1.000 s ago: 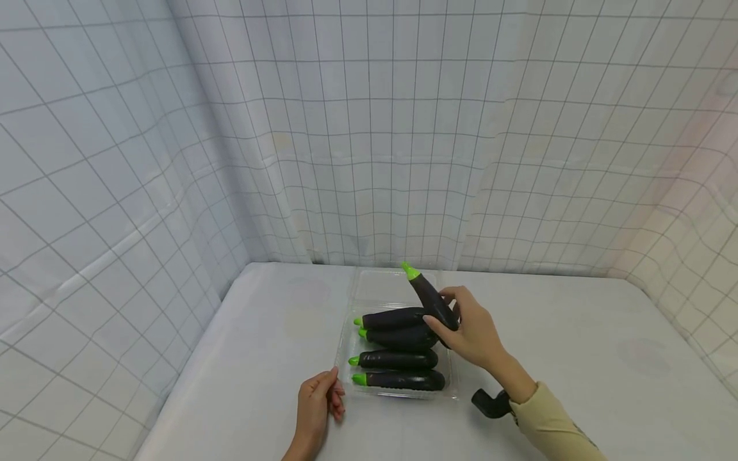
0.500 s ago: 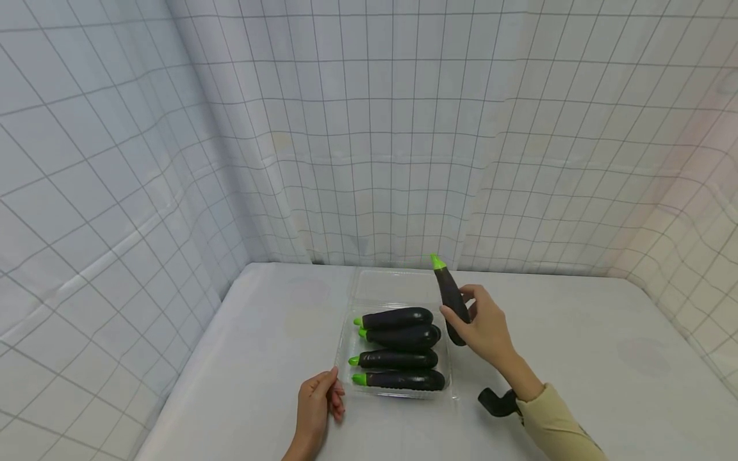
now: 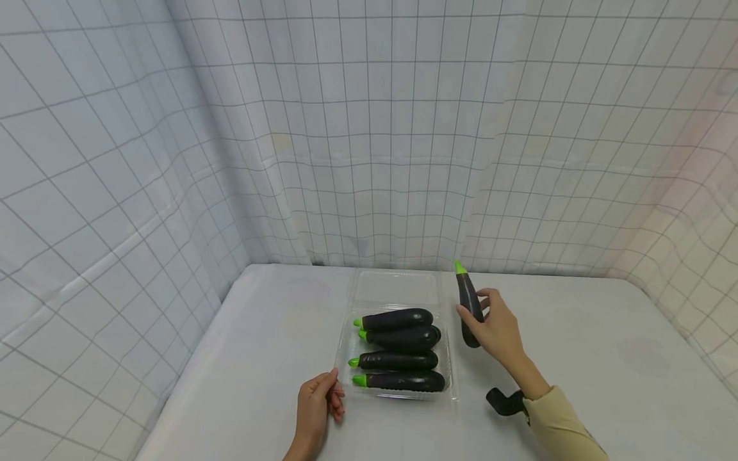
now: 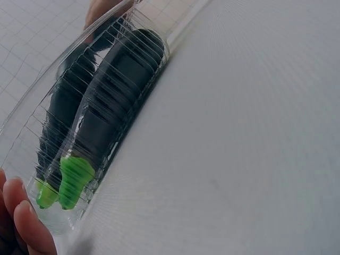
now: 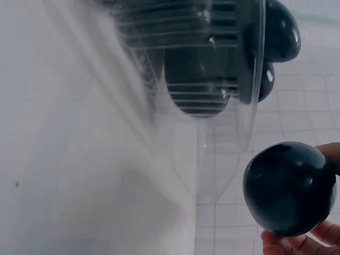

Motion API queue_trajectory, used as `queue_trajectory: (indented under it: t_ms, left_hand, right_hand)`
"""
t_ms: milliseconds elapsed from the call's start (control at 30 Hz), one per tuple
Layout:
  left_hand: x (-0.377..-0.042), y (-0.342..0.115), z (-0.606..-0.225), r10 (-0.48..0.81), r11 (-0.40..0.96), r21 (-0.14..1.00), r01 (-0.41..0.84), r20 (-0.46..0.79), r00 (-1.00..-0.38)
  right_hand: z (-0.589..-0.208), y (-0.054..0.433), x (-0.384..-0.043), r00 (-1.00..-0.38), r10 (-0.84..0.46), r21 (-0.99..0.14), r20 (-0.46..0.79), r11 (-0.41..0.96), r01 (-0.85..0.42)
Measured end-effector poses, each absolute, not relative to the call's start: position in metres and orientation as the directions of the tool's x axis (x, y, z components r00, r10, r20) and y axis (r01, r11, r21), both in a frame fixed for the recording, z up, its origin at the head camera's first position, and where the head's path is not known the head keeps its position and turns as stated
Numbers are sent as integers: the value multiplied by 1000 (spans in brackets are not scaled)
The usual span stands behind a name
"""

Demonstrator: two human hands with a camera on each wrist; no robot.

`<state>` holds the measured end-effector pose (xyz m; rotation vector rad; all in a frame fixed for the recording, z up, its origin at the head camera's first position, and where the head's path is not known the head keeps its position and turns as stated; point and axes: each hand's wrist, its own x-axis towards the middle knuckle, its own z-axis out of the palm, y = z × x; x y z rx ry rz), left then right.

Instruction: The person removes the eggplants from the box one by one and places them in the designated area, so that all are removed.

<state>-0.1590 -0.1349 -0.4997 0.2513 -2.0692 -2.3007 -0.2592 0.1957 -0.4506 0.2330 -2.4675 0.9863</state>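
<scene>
A clear plastic box (image 3: pixel 451 378) holds several dark eggplants with bright green stems, lying crosswise; the nearest eggplant (image 3: pixel 406 381) shows through the wall in the left wrist view. My left hand (image 3: pixel 316 403) holds the box at its near left corner, thumb at the rim and fingers (image 4: pixel 33 226) curled against the side. To the right of the box, my right hand (image 3: pixel 496 328) grips another eggplant (image 3: pixel 469 301) by its thick lower half, green stem pointing up and away. In the right wrist view its round end (image 5: pixel 289 188) sits between thumb and fingers.
The box's clear lid (image 3: pixel 396 289) lies folded back behind it on the white table (image 3: pixel 277 333). A black curved piece (image 3: pixel 505 402) sits at the right wrist by the sleeve. Gridded white curtains (image 3: pixel 369 160) hang around the back and sides of the table.
My right hand has carried its eggplant from over the box to the right of it, and the eggplant now stands more upright. The left hand and the box have stayed put.
</scene>
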Motion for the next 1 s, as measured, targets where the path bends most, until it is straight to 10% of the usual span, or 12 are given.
queue_trajectory:
  t_ms: [1000]
  left_hand:
    - [-158, -133, -501, -141, -118, 992, -51, -67, -988]
  right_hand:
    - [-475, 218, -265, -983, 46, -559, 176, 827, -61]
